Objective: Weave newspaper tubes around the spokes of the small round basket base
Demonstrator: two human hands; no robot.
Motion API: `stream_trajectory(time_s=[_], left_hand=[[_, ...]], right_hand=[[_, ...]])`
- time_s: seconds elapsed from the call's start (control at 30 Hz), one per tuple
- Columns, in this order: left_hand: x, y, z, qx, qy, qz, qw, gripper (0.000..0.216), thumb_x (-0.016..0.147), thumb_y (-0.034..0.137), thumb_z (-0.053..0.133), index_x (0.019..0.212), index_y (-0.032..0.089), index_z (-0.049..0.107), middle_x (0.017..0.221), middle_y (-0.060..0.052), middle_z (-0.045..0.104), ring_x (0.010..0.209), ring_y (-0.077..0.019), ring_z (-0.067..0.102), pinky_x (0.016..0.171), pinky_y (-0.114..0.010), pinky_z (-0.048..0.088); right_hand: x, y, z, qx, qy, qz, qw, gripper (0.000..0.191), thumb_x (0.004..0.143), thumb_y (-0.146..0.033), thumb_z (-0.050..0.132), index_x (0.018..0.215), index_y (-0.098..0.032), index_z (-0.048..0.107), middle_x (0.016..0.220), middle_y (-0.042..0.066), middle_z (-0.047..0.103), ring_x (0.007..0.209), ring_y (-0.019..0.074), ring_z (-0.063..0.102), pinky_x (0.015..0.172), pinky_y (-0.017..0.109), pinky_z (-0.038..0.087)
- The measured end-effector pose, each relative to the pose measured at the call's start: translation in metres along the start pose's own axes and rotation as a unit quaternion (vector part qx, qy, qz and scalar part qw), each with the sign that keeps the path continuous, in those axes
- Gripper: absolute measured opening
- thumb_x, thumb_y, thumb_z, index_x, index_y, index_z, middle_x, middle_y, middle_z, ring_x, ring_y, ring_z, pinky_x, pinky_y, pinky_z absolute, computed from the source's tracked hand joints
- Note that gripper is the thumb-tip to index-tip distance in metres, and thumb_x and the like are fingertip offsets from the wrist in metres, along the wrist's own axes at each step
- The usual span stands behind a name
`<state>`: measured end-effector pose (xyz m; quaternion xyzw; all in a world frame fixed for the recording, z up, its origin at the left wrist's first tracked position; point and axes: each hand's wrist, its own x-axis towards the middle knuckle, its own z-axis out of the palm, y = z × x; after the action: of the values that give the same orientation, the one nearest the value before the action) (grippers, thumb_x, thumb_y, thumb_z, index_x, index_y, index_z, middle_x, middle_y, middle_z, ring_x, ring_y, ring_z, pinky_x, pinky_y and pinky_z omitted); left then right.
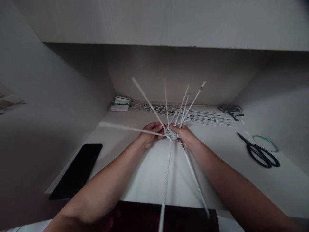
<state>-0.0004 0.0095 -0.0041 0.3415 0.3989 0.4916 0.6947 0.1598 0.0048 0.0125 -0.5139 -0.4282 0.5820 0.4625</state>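
Between my two hands is a small round woven base (pixel 171 133) of rolled paper tubes, held just above the white table. Long thin paper tubes (pixel 150 103) spread out from it like spokes, some upward and away, others down toward me. My left hand (pixel 152 132) is closed at the left edge, its fingertips pinching by a tube that points left. My right hand (pixel 184 132) grips the right edge, thumb on top of the weave. The fingers under the base are hidden.
A bundle of loose paper tubes (pixel 200 115) lies along the back. Black scissors (pixel 259 153) and a roll of tape (pixel 266 143) are at right, with a dark tangled item (pixel 231 110) behind. A tissue pack (pixel 121 103) stands back left; a black flat slab (pixel 78 170) lies front left. A shelf (pixel 164 25) overhangs.
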Motion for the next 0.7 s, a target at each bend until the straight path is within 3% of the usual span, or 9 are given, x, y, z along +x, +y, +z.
stream_trajectory(time_s=[0.17,0.27,0.47,0.7], left_hand=[[0.003,-0.006,0.0,0.011,0.016,0.009,1.0,0.031,0.062,0.033,0.083,0.081,0.014,0.068,0.063,0.0,0.065,0.046,-0.007,0.054,0.044,-0.018,0.044],[0.0,-0.009,0.003,0.041,0.022,0.049,0.998,0.037,0.054,0.037,0.085,0.076,0.014,0.066,0.062,0.002,0.063,0.045,-0.0066,0.049,0.041,-0.019,0.038],[-0.005,-0.01,0.008,0.081,0.057,0.102,0.99,0.037,0.053,0.041,0.083,0.068,0.016,0.062,0.056,0.003,0.059,0.045,-0.0084,0.049,0.043,-0.021,0.039],[-0.005,-0.006,0.006,0.092,0.059,0.087,0.99,0.038,0.053,0.039,0.083,0.066,0.016,0.057,0.057,0.002,0.06,0.047,-0.0104,0.053,0.045,-0.023,0.043]], right_hand=[[-0.002,0.007,0.005,-0.025,-0.028,-0.022,0.999,0.032,0.058,-0.039,0.077,0.073,-0.012,0.068,0.053,0.001,0.061,0.044,0.0104,0.049,0.042,0.023,0.035],[-0.003,0.009,0.008,-0.037,-0.042,-0.025,0.998,0.029,0.058,-0.037,0.076,0.072,-0.013,0.068,0.056,0.002,0.064,0.046,0.0109,0.052,0.044,0.023,0.037],[-0.001,0.011,0.009,-0.023,-0.033,-0.012,0.999,0.03,0.055,-0.033,0.079,0.074,-0.014,0.066,0.057,0.001,0.064,0.048,0.011,0.053,0.047,0.023,0.041],[-0.001,0.011,0.01,0.003,-0.029,-0.008,1.0,0.038,0.052,-0.034,0.082,0.079,-0.015,0.064,0.053,-0.003,0.059,0.043,0.0095,0.048,0.043,0.022,0.035]])
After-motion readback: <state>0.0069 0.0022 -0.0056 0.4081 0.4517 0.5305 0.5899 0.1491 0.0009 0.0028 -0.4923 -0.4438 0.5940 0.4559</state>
